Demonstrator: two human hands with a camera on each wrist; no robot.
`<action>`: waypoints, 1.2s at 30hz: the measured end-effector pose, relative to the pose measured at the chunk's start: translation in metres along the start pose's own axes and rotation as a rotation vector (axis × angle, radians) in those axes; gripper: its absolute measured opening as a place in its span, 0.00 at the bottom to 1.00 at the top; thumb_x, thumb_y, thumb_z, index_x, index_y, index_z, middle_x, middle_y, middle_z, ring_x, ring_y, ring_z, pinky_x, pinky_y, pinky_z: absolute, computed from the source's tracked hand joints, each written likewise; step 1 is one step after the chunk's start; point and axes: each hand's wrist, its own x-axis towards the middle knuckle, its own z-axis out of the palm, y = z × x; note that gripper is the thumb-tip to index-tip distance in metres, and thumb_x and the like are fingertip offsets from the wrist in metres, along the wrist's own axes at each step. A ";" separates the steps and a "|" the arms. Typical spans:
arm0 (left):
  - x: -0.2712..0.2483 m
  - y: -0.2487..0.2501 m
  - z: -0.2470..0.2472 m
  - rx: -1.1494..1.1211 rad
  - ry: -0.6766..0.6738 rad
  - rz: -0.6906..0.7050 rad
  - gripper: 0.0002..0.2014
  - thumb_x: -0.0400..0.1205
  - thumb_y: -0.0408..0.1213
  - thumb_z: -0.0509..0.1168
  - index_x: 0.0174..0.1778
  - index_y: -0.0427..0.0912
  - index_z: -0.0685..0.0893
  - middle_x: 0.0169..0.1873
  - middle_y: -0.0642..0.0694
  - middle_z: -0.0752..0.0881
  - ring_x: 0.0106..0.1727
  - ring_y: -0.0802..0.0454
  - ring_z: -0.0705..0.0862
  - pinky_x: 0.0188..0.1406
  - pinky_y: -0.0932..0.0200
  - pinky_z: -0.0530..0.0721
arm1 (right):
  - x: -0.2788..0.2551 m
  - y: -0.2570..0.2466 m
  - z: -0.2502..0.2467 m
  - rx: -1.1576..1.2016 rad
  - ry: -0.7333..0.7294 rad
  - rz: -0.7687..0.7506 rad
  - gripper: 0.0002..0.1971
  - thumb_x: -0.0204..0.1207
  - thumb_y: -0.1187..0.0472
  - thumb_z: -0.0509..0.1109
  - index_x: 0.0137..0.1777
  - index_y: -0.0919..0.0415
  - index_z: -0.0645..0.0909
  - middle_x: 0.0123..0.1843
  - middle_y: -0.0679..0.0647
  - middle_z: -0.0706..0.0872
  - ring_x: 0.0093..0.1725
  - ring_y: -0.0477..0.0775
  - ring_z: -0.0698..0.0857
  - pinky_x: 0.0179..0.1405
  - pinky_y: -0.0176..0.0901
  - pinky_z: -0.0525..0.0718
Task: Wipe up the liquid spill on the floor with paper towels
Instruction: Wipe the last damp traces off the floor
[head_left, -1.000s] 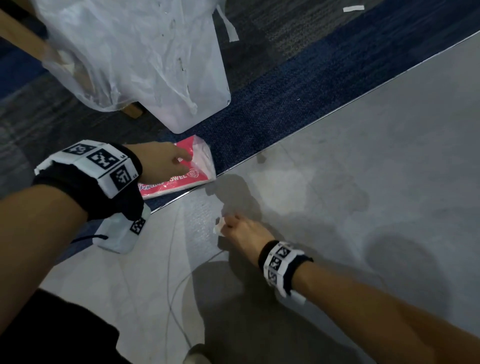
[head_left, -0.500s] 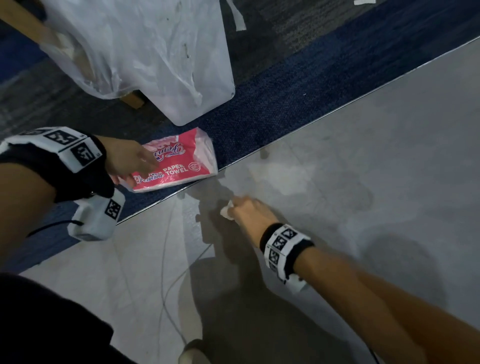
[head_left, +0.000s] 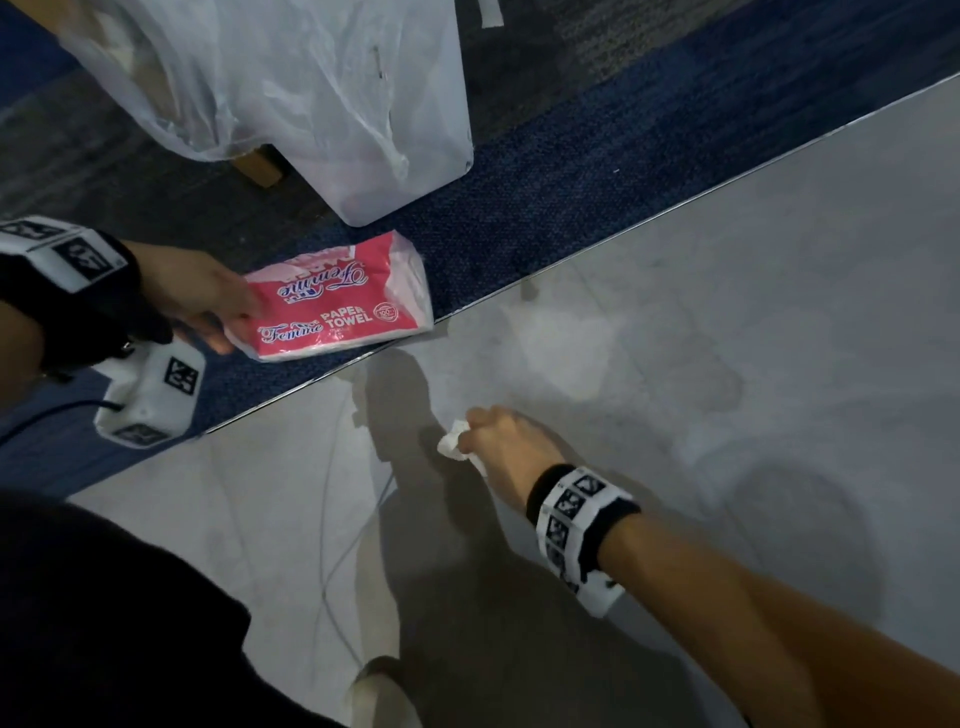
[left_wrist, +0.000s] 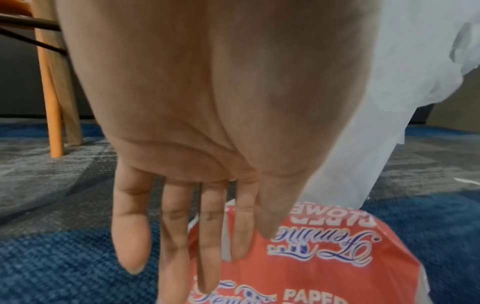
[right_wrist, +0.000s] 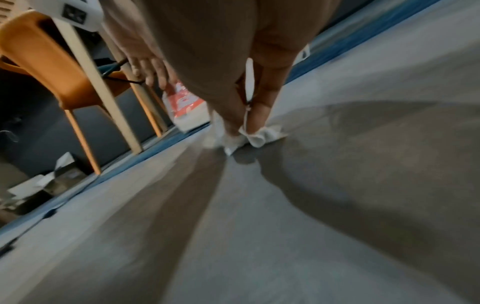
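My right hand (head_left: 470, 436) grips a crumpled white paper towel (head_left: 453, 444) and presses it against the grey floor (head_left: 727, 260). The right wrist view shows that wad (right_wrist: 259, 136) bunched under my fingertips. Faint damp outlines (head_left: 722, 384) mark the floor to the right of it. A pink pack of paper towels (head_left: 337, 301) lies on the blue carpet by the metal floor strip. My left hand (head_left: 234, 322) is at the pack's left end, and in the left wrist view its fingers (left_wrist: 179, 236) are straight over the pack (left_wrist: 324, 267), not curled round it.
A white bin lined with a clear plastic bag (head_left: 363, 104) stands on the carpet (head_left: 571, 197) just behind the pack. Orange chair legs (left_wrist: 52, 102) are off to the left. A thin cable (head_left: 332, 571) and my shoe (head_left: 379, 691) are on the floor near me.
My left hand has slid back from the top of the pack to its left end, uncovering the label. My right hand still holds the towel wad on about the same floor spot.
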 end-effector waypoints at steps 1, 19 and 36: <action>0.000 0.005 0.000 -0.025 0.014 0.015 0.11 0.85 0.35 0.60 0.61 0.41 0.81 0.33 0.45 0.90 0.32 0.48 0.83 0.27 0.61 0.74 | 0.002 0.013 -0.006 0.017 0.036 0.039 0.12 0.79 0.64 0.64 0.60 0.59 0.82 0.57 0.59 0.79 0.57 0.62 0.81 0.52 0.48 0.78; -0.012 0.006 0.013 0.017 -0.082 -0.086 0.15 0.86 0.32 0.58 0.60 0.22 0.81 0.54 0.26 0.83 0.29 0.43 0.86 0.08 0.69 0.77 | -0.012 0.108 -0.050 0.018 0.387 0.527 0.12 0.77 0.67 0.65 0.57 0.62 0.85 0.56 0.64 0.84 0.53 0.66 0.84 0.54 0.55 0.84; -0.008 0.008 0.013 0.080 -0.117 -0.084 0.10 0.83 0.30 0.61 0.48 0.29 0.86 0.43 0.32 0.88 0.39 0.38 0.85 0.16 0.65 0.85 | -0.064 0.028 0.013 -0.097 -0.106 -0.204 0.15 0.85 0.61 0.59 0.69 0.60 0.76 0.65 0.60 0.77 0.65 0.62 0.76 0.63 0.52 0.74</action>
